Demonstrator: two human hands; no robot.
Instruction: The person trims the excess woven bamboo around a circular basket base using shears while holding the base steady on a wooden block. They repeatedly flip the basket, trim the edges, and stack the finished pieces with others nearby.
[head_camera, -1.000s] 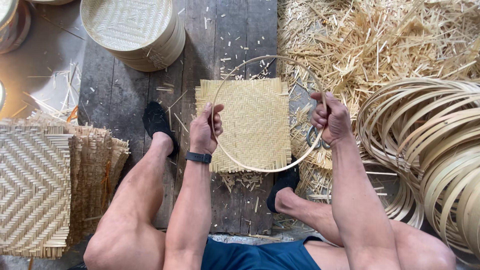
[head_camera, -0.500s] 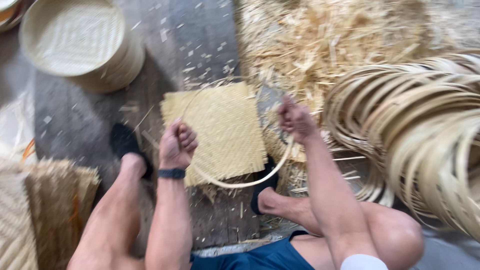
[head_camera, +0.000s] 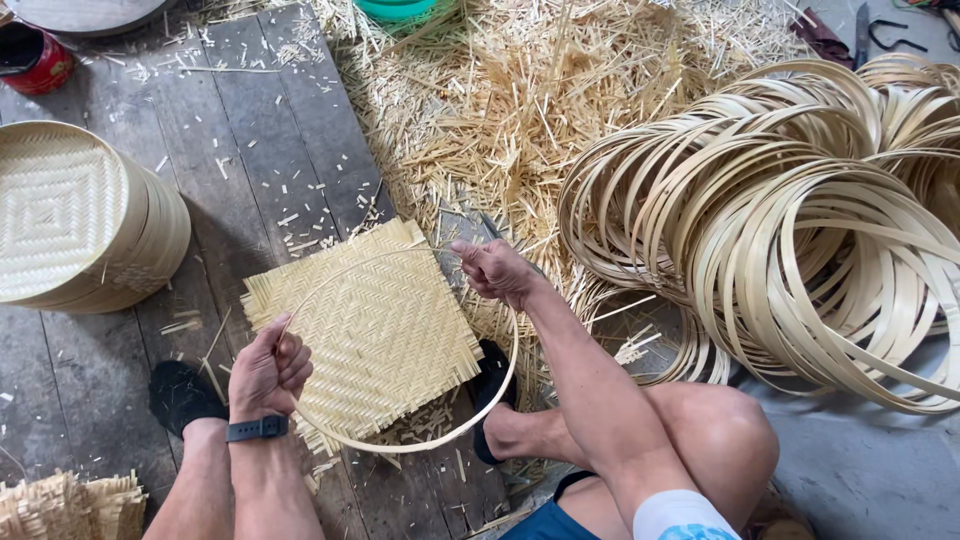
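From my head camera, looking down: my left hand (head_camera: 268, 372) is closed around the near-left side of a thin bamboo hoop (head_camera: 440, 438), fingers curled tight on the strip, a black watch (head_camera: 257, 429) on that wrist. My right hand (head_camera: 497, 270) is closed too, pinching the hoop at its far-right side, knuckles up. The hoop circles over a square woven bamboo mat (head_camera: 365, 325), which lies flat on the dark wooden planks (head_camera: 250, 140) between my feet, turned so one corner points away from me. The hoop's near arc hangs past the mat's near edge, just above the boards.

My black shoes (head_camera: 180, 395) sit on either side of the mat, the right one partly under the hoop. To my left stands a stack of round woven trays (head_camera: 80, 215), well apart from the mat. To my right, a big heap of coiled bamboo rings (head_camera: 800, 220) rests on the floor, near my right knee. Beyond the mat, a pile of straw-coloured bamboo offcuts (head_camera: 520, 90) spreads across the floor. A red pot (head_camera: 35, 60) sits at the far left corner.
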